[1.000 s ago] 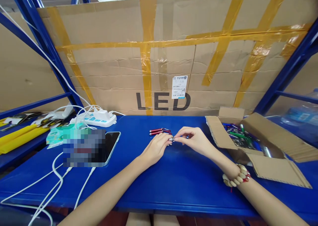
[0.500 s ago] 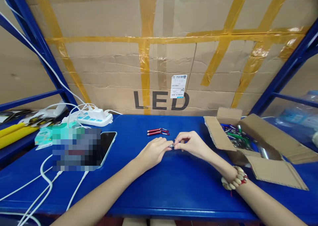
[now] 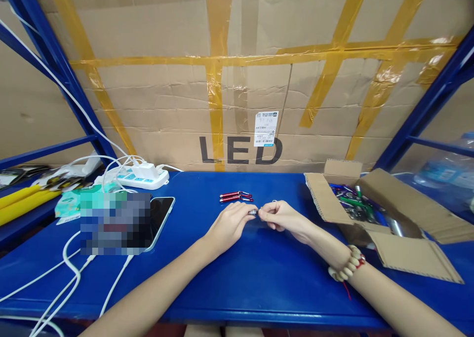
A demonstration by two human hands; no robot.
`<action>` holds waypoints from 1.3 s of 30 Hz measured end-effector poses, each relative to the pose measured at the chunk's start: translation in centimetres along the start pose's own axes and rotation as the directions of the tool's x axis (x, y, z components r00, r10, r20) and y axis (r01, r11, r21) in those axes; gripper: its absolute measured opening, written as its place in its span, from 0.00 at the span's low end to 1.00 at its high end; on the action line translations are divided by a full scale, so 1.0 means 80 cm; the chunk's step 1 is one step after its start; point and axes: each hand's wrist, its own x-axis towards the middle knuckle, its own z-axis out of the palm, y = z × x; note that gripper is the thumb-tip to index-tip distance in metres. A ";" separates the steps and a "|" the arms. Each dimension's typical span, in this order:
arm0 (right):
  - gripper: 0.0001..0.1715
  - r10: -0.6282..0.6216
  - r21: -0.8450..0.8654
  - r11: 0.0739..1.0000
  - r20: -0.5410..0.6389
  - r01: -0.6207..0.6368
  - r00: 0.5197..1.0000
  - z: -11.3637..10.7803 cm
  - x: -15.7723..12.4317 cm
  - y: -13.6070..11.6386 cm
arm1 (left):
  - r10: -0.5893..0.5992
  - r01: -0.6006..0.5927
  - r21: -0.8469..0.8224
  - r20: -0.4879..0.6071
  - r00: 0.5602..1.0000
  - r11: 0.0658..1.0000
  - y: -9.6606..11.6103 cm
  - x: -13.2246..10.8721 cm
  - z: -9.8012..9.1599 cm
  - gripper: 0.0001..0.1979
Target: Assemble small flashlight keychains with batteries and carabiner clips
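Note:
My left hand (image 3: 228,224) and my right hand (image 3: 282,217) meet over the middle of the blue table (image 3: 259,278). Both pinch a small silvery metal piece (image 3: 254,212) between their fingertips; what it is I cannot make out. Just behind the hands lie two red pen-like sticks (image 3: 236,197) side by side. My right wrist wears a bead bracelet (image 3: 346,269).
An open cardboard box (image 3: 385,228) of mixed coloured small parts sits at right. A phone (image 3: 159,217), a white power strip (image 3: 142,178) and white cables (image 3: 70,278) lie at left. A taped cardboard wall marked LED (image 3: 240,80) backs the table.
The hands stay together on the small piece; my right-hand fingers have curled lower and closer round it. The view shifted slightly.

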 end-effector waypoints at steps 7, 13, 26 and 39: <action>0.25 -0.123 -0.099 0.988 -0.054 0.117 0.991 0.005 0.006 0.003 | -0.099 0.092 -0.123 -0.048 0.994 0.988 0.002 0.003 0.003 0.11; 0.18 -0.728 -0.616 0.581 -0.100 0.533 0.678 -0.007 0.003 0.004 | -0.238 0.226 -0.225 -0.024 0.971 0.948 0.004 0.008 0.010 0.10; 0.19 -0.756 -0.847 0.125 0.256 0.517 0.603 -0.025 -0.007 0.001 | -0.196 0.245 -0.238 0.211 0.958 0.940 0.004 0.004 -0.003 0.07; 0.19 -0.609 -0.423 0.743 -0.107 0.518 0.786 -0.002 0.003 0.007 | -0.130 0.141 -0.114 0.100 0.986 0.983 0.003 -0.001 0.001 0.05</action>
